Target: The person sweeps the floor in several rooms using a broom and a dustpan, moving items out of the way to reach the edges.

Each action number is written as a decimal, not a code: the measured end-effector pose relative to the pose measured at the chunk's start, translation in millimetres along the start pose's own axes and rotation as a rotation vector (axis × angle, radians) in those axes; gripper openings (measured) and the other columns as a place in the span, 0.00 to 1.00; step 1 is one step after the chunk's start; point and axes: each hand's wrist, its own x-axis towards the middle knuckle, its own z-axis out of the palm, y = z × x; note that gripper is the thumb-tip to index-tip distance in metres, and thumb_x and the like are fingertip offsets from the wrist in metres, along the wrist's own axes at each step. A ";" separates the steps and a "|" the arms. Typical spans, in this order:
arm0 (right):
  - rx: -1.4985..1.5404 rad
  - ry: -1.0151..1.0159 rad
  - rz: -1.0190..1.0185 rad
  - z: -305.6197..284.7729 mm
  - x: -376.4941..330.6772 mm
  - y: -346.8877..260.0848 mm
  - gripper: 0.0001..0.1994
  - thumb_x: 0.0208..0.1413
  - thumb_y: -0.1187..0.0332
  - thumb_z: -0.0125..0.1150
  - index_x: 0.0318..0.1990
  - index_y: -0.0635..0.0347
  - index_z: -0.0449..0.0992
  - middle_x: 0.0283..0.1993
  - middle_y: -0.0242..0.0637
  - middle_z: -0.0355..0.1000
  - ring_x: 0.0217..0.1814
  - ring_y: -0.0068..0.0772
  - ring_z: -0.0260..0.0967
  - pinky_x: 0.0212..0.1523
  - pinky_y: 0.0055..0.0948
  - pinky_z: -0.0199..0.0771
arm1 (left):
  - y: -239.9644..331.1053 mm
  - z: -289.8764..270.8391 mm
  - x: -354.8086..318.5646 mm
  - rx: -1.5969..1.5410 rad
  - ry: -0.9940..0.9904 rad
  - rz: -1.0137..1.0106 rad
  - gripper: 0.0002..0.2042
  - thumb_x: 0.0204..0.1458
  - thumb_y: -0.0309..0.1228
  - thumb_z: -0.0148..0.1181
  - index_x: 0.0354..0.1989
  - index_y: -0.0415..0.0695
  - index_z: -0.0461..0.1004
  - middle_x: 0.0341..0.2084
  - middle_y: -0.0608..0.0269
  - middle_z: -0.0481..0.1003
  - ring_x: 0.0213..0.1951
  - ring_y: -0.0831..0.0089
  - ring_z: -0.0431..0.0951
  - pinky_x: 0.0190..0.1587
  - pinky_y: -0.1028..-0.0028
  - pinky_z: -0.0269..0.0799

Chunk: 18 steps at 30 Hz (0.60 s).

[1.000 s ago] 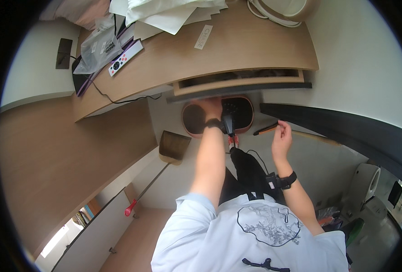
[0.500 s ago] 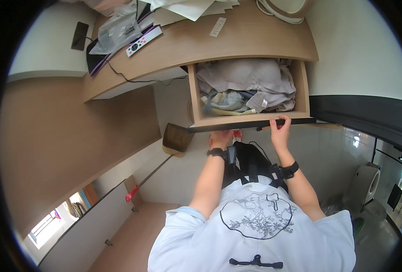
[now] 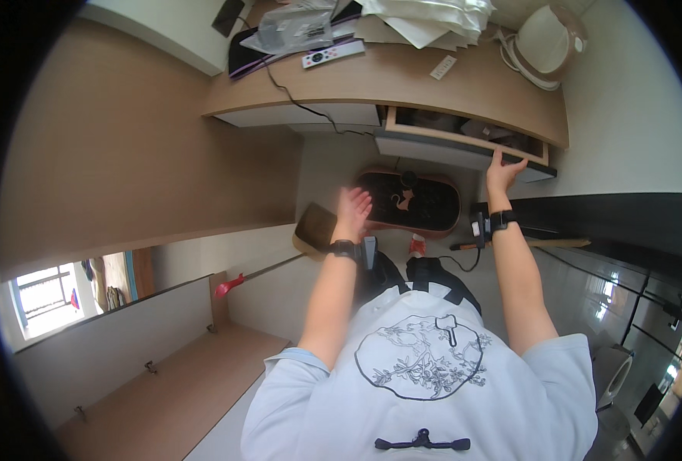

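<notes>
A wooden drawer (image 3: 441,150) with a dark-edged front stands partly pulled out from under the desk top (image 3: 402,81). Folded cloth (image 3: 483,129) shows dimly in its narrow gap. Against the right part of the drawer's front edge rests my right hand (image 3: 502,175), thumb and fingers apart. My left hand (image 3: 351,211) hangs off the drawer, lower and to the left, with its fingers stretched out and nothing in them. Both wrists wear black bands.
On the desk lie a remote control (image 3: 333,54), a plastic bag (image 3: 295,27), papers (image 3: 425,19) and a white kettle (image 3: 545,42). A black oval thing with a cat picture (image 3: 425,207) and a brown long-handled dustpan (image 3: 312,229) are on the floor. A cable (image 3: 302,106) hangs over the desk edge.
The drawer has slid inward, hiding most of the cloth. My left hand has left the drawer front and opened; my right hand stays on its edge. The view has shifted.
</notes>
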 end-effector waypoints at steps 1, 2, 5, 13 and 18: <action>0.096 -0.066 0.109 -3.3 -5.9 -23.0 0.38 0.45 0.56 0.52 0.56 0.65 0.37 0.34 0.47 0.66 0.38 0.45 0.64 0.41 0.35 0.61 | 3.5 -7.3 -6.9 0.010 0.009 -0.001 0.21 0.50 0.48 0.36 0.41 0.43 0.61 0.34 0.57 0.67 0.36 0.68 0.67 0.39 0.69 0.64; 0.167 -0.075 0.015 -1.0 -12.5 -32.1 0.37 0.46 0.56 0.51 0.56 0.65 0.39 0.31 0.45 0.67 0.36 0.41 0.65 0.39 0.33 0.63 | 6.9 -12.7 -12.4 0.002 0.016 0.008 0.21 0.50 0.48 0.36 0.41 0.43 0.61 0.34 0.57 0.67 0.36 0.68 0.67 0.39 0.69 0.64; 0.225 -0.253 -0.150 -2.0 -37.2 -65.3 0.27 0.47 0.58 0.50 0.51 0.67 0.54 0.36 0.46 0.66 0.37 0.39 0.65 0.40 0.32 0.63 | 12.7 -22.9 -11.3 0.016 0.025 0.004 0.20 0.50 0.47 0.37 0.40 0.43 0.62 0.32 0.58 0.67 0.35 0.68 0.67 0.39 0.69 0.64; 0.142 -0.638 -0.438 136.4 -131.4 -140.2 0.07 0.44 0.69 0.50 0.28 0.62 0.71 0.25 0.45 0.68 0.28 0.38 0.68 0.29 0.28 0.66 | 130.5 -48.2 130.8 0.105 0.070 0.059 0.23 0.49 0.49 0.38 0.43 0.40 0.61 0.37 0.57 0.66 0.37 0.66 0.66 0.40 0.66 0.62; -0.011 -0.850 -0.296 246.9 -188.2 -132.0 0.23 0.40 0.62 0.54 0.43 0.68 0.64 0.44 0.52 0.62 0.48 0.46 0.60 0.47 0.32 0.60 | 173.9 -53.9 233.2 0.069 0.154 0.050 0.30 0.46 0.55 0.38 0.47 0.39 0.58 0.43 0.55 0.61 0.45 0.64 0.61 0.47 0.65 0.55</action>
